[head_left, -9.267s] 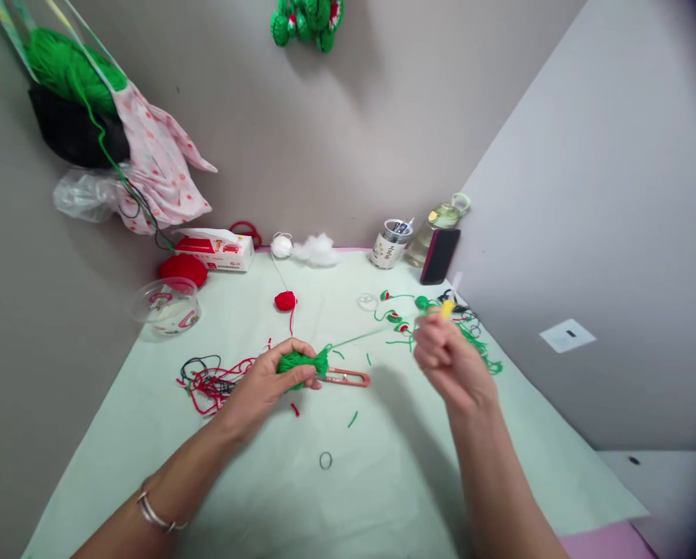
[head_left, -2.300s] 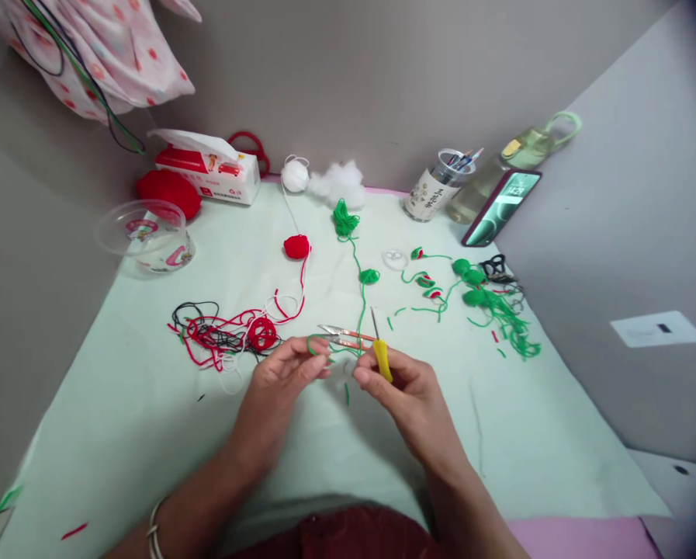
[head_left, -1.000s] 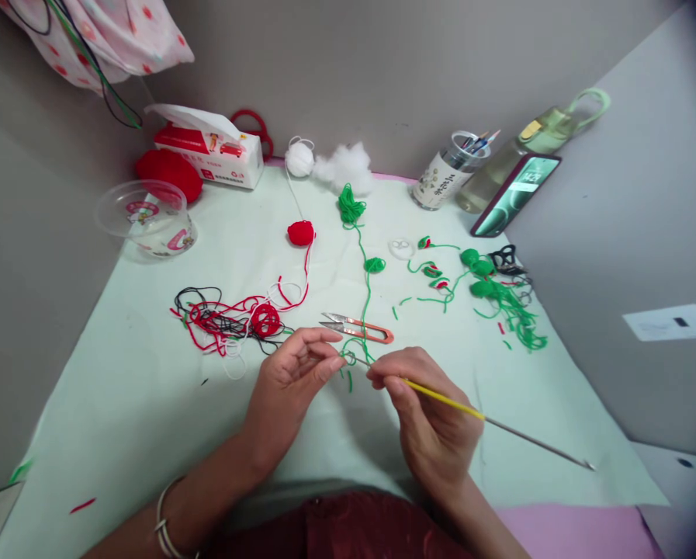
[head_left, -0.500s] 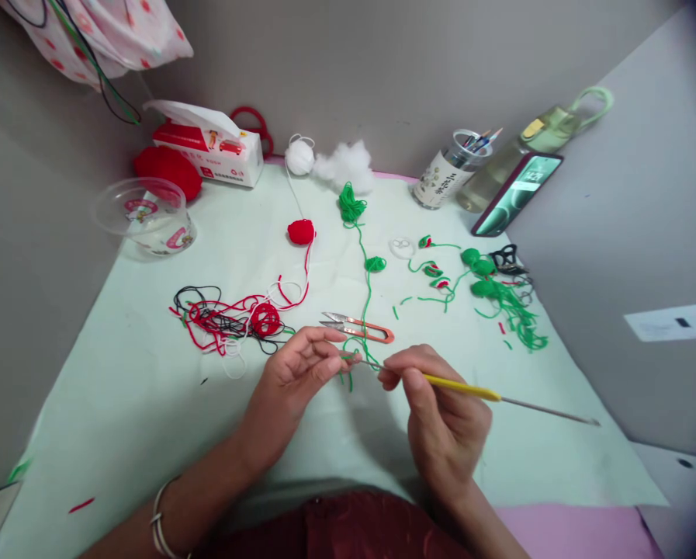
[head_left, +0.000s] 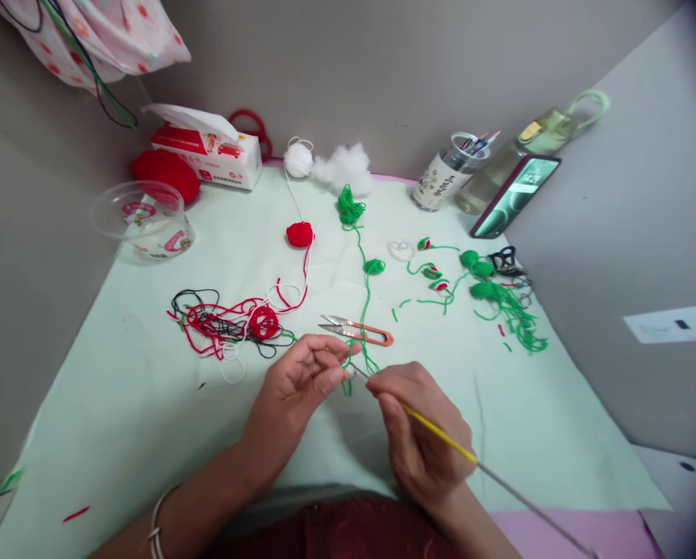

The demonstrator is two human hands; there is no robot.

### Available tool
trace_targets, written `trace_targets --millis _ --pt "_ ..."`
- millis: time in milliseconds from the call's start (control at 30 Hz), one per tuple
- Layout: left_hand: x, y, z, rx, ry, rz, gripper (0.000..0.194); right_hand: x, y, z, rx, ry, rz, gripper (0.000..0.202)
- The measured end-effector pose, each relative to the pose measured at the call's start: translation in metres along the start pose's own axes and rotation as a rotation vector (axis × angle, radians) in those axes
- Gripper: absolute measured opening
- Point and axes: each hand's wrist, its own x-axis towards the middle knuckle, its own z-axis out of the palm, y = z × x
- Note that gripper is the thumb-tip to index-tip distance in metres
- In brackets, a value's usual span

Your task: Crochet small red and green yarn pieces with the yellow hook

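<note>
My left hand (head_left: 301, 392) pinches green yarn (head_left: 366, 310) between thumb and fingers, with loops and short tails hanging at the fingertips. A crochet hook (head_left: 441, 435) with a yellow grip and metal ends is held pen-like in my right hand (head_left: 420, 427). Its tip meets the yarn at my left fingertips; whether it sits inside a loop I cannot tell. From there the strand runs away to a small green ball (head_left: 375, 267) and a looser green bundle (head_left: 351, 206). Orange-handled thread snips (head_left: 362, 332) lie just beyond my hands, under the strand.
Tangled red, black and white yarn (head_left: 231, 322) lies left. A red ball (head_left: 299, 234), white ball (head_left: 299, 159) and stuffing (head_left: 344, 169) stand behind. Small green-and-red crocheted pieces (head_left: 432, 272) lie right. A tissue box (head_left: 208, 155), plastic tub (head_left: 150, 221), pen cup (head_left: 446, 175), bottle (head_left: 499, 167) and phone (head_left: 516, 196) line the back.
My right hand has moved left and slightly down, and the hook now slants more steeply, its free end dropping toward the bottom edge. My left hand keeps its pinch on the yarn.
</note>
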Motion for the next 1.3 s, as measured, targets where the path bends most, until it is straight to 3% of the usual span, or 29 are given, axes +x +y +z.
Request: trace_targets --millis 200,433,600,700,800,900,1100,1300 --pt "-0.001 -0.001 -0.001 0.05 0.005 -0.008 0.021 -0.002 -0.002 -0.003 -0.001 -0.018 -0.003 0.034" --pt "-0.002 0.002 0.0 0.045 -0.057 0.01 0.02 0.001 0.001 0.003 0.057 0.007 0.06 0.021" --pt "-0.003 0.003 -0.002 -0.002 -0.13 -0.009 0.016 0.005 0.011 0.004 0.378 0.11 0.427 0.023" --pt "-0.003 0.003 -0.003 -0.026 -0.152 -0.025 0.014 0.01 0.018 0.004 0.636 0.06 0.657 0.032" --pt "-0.003 0.002 -0.003 -0.05 -0.171 -0.049 0.013 0.012 0.02 0.003 0.777 0.023 0.743 0.035" --pt "-0.003 0.002 -0.002 -0.077 -0.191 -0.048 0.013 0.009 0.02 0.003 0.744 0.008 0.715 0.03" --pt "-0.002 -0.002 0.003 -0.105 -0.147 -0.017 0.013 0.004 0.017 0.01 0.584 0.02 0.466 0.013" --pt "-0.003 -0.004 0.007 -0.117 -0.086 -0.037 0.023 -0.002 0.015 0.011 0.632 0.052 0.508 0.013"
